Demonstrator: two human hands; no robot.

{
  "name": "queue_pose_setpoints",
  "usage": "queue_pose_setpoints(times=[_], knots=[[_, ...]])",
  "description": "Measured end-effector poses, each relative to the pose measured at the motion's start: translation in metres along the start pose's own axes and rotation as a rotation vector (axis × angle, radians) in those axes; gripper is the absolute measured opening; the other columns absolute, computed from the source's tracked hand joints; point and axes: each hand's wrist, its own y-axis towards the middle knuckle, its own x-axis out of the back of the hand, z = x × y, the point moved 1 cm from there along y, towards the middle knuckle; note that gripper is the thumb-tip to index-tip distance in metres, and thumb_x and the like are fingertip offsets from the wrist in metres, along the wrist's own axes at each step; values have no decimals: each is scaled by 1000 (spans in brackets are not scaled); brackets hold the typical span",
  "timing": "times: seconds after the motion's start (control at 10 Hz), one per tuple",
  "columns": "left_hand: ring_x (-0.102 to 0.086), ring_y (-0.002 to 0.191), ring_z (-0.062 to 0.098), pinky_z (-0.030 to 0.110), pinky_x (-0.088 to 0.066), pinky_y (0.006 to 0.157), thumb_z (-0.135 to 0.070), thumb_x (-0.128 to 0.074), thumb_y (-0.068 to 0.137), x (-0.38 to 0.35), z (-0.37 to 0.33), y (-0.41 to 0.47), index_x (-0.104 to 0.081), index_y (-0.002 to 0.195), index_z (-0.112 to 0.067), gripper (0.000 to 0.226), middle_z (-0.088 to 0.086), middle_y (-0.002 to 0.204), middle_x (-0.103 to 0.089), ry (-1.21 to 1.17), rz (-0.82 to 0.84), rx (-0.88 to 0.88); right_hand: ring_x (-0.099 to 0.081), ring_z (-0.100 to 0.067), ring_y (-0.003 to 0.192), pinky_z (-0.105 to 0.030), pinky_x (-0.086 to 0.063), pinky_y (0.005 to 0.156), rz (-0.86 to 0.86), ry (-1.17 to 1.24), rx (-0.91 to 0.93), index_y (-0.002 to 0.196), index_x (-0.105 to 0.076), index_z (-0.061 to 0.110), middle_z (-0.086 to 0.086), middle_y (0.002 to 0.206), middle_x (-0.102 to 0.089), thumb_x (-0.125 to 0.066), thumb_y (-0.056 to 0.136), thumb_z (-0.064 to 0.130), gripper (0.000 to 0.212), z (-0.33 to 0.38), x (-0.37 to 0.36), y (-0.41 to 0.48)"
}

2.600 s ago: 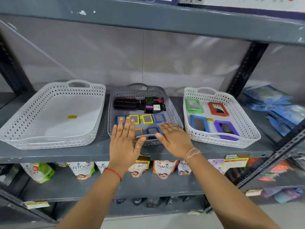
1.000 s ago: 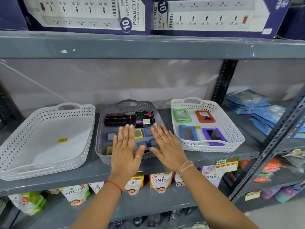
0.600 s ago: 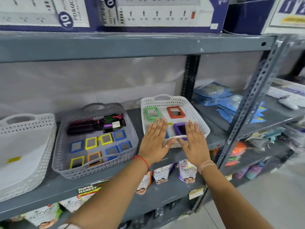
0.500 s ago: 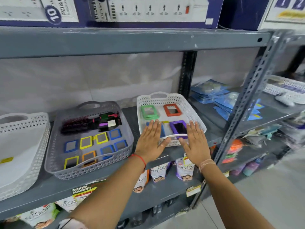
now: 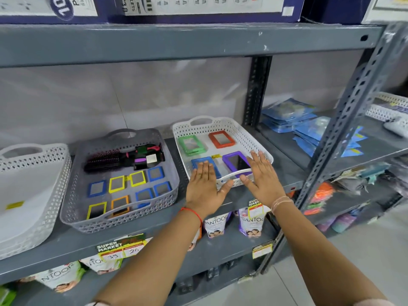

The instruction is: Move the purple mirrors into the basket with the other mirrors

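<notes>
A purple-framed mirror (image 5: 236,161) lies in the front right of a white basket (image 5: 223,127), beside a blue mirror (image 5: 204,162), with green (image 5: 191,145) and orange (image 5: 221,139) ones behind. A grey basket (image 5: 119,219) to the left holds several small blue, yellow and orange mirrors and hairbrushes (image 5: 123,159). My left hand (image 5: 204,188) hovers flat over the white basket's front edge, partly covering the blue mirror. My right hand (image 5: 261,177) hovers flat beside the purple mirror. Both hold nothing.
An empty white basket (image 5: 33,217) stands at the far left of the grey metal shelf (image 5: 223,208). Blue packets (image 5: 309,129) lie on the shelf to the right behind a slotted upright post (image 5: 344,120). Soap packs and price tags hang below. Boxes sit above.
My view and both hands have shifted right, from over the grey basket to over the white basket's front edge. Nothing has been picked up.
</notes>
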Motion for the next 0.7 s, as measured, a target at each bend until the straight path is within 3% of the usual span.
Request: queue_pose_setpoints(times=[0.3, 0.5, 0.6, 0.7], knots=[[5, 141, 22, 32, 7, 112, -60, -18, 91, -1, 0, -2, 0, 143, -2, 80, 14, 155, -1, -4, -2, 41, 3, -19, 148, -27, 7, 115, 20, 10, 16, 149, -19, 12, -5, 160, -10, 12, 62, 86, 118, 3, 1, 3], [9, 141, 21, 33, 10, 112, -62, -14, 89, -2, 1, -2, 4, 143, -4, 82, 13, 155, 4, 11, -26, 20, 2, -19, 149, -28, 6, 116, 29, -16, 12, 149, -18, 12, -5, 160, -9, 13, 62, 86, 119, 4, 0, 1], [12, 141, 21, 33, 12, 111, -76, 22, 65, -2, 0, -4, 6, 143, -6, 106, 11, 155, 7, 36, -59, -14, 4, -19, 149, -28, 6, 117, 29, -52, 19, 150, -16, 11, -5, 160, -8, 16, 61, 86, 120, 2, -2, 1], [12, 140, 20, 34, 12, 111, -77, 38, 46, 0, -1, -7, 8, 143, -8, 122, 9, 155, 8, 22, -89, -30, 4, -19, 149, -30, 5, 118, 38, -67, 17, 150, -13, 11, -6, 161, -6, 19, 59, 85, 121, 3, 1, 1]])
